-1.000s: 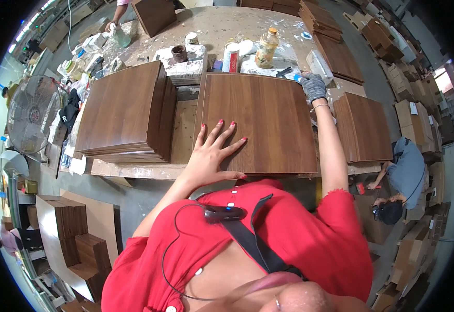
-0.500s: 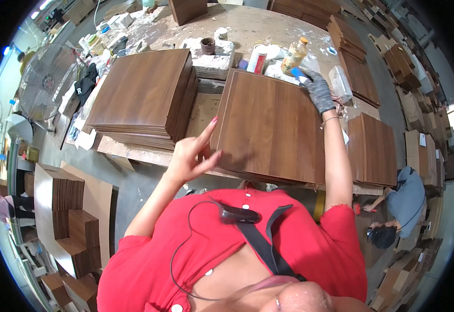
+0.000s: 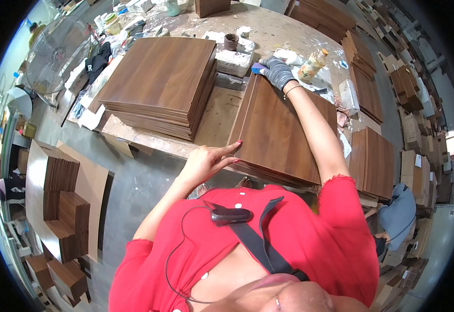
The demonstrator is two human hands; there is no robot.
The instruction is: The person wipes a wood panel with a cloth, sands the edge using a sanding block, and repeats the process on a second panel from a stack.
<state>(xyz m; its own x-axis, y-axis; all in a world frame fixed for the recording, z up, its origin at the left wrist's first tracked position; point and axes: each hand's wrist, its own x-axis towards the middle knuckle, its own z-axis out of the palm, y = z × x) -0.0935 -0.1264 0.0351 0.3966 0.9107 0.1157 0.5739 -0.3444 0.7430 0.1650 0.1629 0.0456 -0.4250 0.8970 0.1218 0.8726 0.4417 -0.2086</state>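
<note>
Before me lies a stack of dark brown wood-grain panels [image 3: 284, 135]. My right hand [image 3: 278, 73], in a grey knit glove, is closed on a small blue-and-purple block [image 3: 258, 68] at the far left corner of the top panel. The block's exact kind is not clear. My bare left hand [image 3: 210, 160] rests at the near left corner of the same stack, index finger and thumb stretched apart at its edge. A taller stack of matching panels [image 3: 159, 78] stands to the left on the worktable [image 3: 219, 114].
Behind the panels are a dark brown cup [image 3: 231, 42] on a white block [image 3: 235, 62] and a bottle with an orange cap [image 3: 313, 66]. More panels [image 3: 371, 164] stand at the right. A fan [image 3: 58, 54] is at the far left; a person in grey-blue [image 3: 397, 212] bends at the right.
My right hand has moved left along the panel's far edge, from near the bottle to the far left corner. My left hand has shifted slightly toward the near corner; the view has shifted.
</note>
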